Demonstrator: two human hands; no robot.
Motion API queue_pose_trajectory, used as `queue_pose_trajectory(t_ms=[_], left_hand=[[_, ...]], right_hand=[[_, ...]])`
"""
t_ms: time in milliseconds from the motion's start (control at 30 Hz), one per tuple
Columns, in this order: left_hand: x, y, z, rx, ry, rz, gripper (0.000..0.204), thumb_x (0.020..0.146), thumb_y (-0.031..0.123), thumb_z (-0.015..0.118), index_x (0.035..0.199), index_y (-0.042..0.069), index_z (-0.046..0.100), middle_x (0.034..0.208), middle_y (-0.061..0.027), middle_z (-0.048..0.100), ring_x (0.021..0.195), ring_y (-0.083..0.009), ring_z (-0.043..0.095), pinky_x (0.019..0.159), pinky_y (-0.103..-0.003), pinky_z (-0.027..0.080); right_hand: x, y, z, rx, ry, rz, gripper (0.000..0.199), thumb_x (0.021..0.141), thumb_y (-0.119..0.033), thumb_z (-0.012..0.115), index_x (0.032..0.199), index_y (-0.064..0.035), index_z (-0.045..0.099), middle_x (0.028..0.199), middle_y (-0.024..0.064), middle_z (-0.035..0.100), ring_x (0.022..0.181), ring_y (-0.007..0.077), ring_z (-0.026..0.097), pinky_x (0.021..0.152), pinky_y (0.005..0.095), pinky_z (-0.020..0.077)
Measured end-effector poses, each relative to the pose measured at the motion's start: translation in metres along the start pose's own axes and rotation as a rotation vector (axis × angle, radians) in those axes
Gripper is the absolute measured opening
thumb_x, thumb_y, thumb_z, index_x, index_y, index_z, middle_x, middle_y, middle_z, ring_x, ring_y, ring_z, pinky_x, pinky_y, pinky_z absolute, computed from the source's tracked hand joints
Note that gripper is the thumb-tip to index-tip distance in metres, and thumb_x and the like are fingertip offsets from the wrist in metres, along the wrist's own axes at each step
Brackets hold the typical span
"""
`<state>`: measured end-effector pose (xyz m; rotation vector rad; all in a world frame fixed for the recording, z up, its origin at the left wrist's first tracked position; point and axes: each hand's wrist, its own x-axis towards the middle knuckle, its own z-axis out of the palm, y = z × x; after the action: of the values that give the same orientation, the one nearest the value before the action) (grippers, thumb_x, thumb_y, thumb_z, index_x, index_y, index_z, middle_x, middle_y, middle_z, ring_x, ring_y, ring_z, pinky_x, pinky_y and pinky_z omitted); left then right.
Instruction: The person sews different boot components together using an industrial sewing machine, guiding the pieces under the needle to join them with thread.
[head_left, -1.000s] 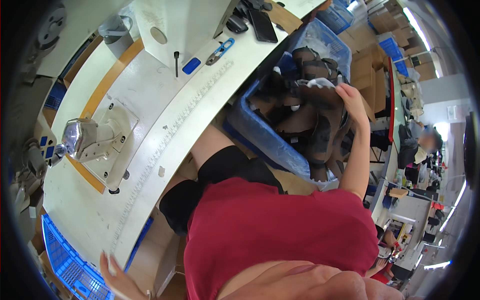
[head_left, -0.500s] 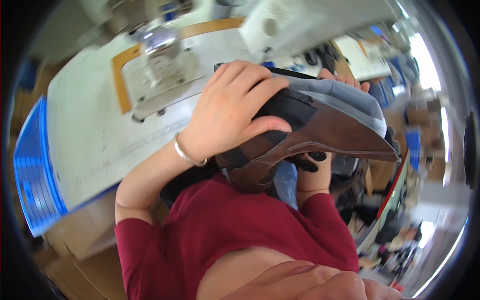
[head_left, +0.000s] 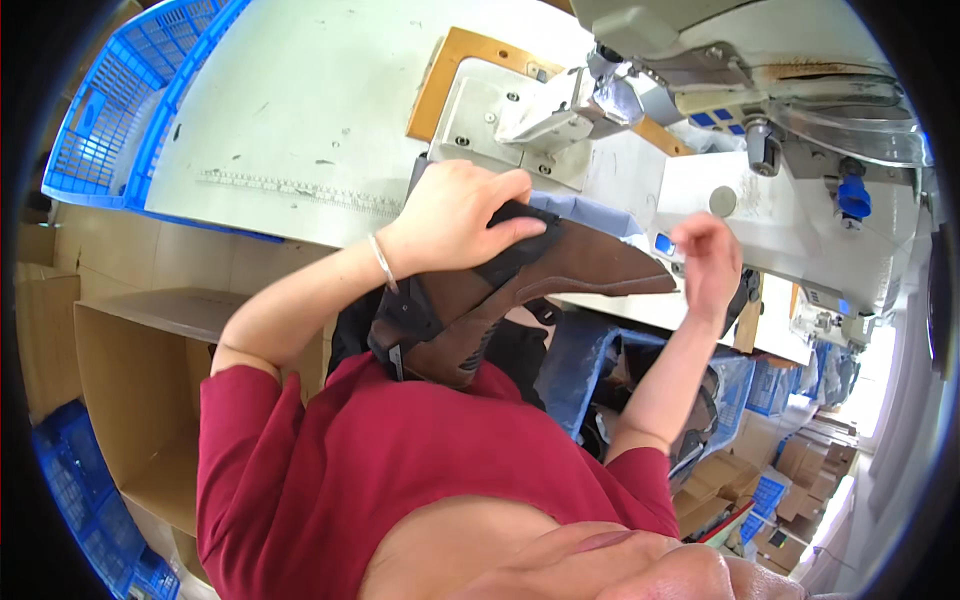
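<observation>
A brown leather boot upper (head_left: 585,262) with black panels and a grey-blue lining is held tilted in front of my chest. Its narrow end points right, and its lower left part rests against or close to my red shirt. My left hand (head_left: 465,220), with a bracelet at the wrist, is closed over the black upper edge, thumb on the near side. Off the narrow end, apart from the upper, my right hand (head_left: 710,260) is raised with curled fingers. Those fingers are blurred, so whether they pinch anything is unclear.
Beyond the hands stands a sewing machine (head_left: 565,115) on a white worktable (head_left: 300,130) with a printed ruler. A blue crate (head_left: 110,120) is at the far left, an open cardboard box (head_left: 150,390) below the table. Right of my lap sits a blue bin (head_left: 575,370) holding dark pieces.
My view has turned, bringing the machine to the right. My right hand has come off the boot upper and out to the right. My left hand still grips it.
</observation>
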<state>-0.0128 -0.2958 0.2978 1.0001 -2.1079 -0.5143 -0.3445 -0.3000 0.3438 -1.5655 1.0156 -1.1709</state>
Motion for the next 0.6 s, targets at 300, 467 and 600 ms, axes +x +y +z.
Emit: queue_pose_trajectory(t_ms=[300, 467, 600], left_hand=[[0.035, 0.010, 0.003, 0.025, -0.350, -0.009, 0.026, 0.087, 0.033, 0.060, 0.082, 0.007, 0.060, 0.064, -0.0127, 0.061, 0.063, -0.0356, 0.060, 0.058, -0.045, 0.044], [0.046, 0.002, -0.014, 0.045, -0.612, -0.266, 0.040, 0.085, 0.043, 0.062, 0.075, 0.006, 0.071, 0.066, -0.0152, 0.064, 0.067, -0.0333, 0.063, 0.064, -0.042, 0.049], [0.041, 0.001, -0.013, 0.018, -0.426, -0.310, 0.042, 0.086, 0.047, 0.061, 0.078, 0.006, 0.069, 0.066, -0.0156, 0.062, 0.065, -0.0325, 0.062, 0.062, -0.041, 0.048]], right_hand=[[0.043, 0.041, 0.035, 0.141, -0.622, 0.993, 0.053, 0.098, -0.046, 0.045, 0.126, -0.0022, 0.057, 0.118, 0.0068, 0.059, 0.102, 0.0137, 0.056, 0.090, 0.0298, 0.0469], [0.060, -0.001, 0.042, -0.437, -1.065, 0.719, 0.043, 0.095, -0.038, 0.056, 0.109, 0.0026, 0.063, 0.095, 0.0037, 0.065, 0.083, 0.0106, 0.056, 0.075, 0.0274, 0.0466], [0.050, -0.025, 0.059, -0.845, -0.794, 0.398, 0.033, 0.091, -0.036, 0.058, 0.101, -0.0058, 0.065, 0.075, 0.0122, 0.061, 0.070, 0.0197, 0.056, 0.069, 0.0334, 0.0453]])
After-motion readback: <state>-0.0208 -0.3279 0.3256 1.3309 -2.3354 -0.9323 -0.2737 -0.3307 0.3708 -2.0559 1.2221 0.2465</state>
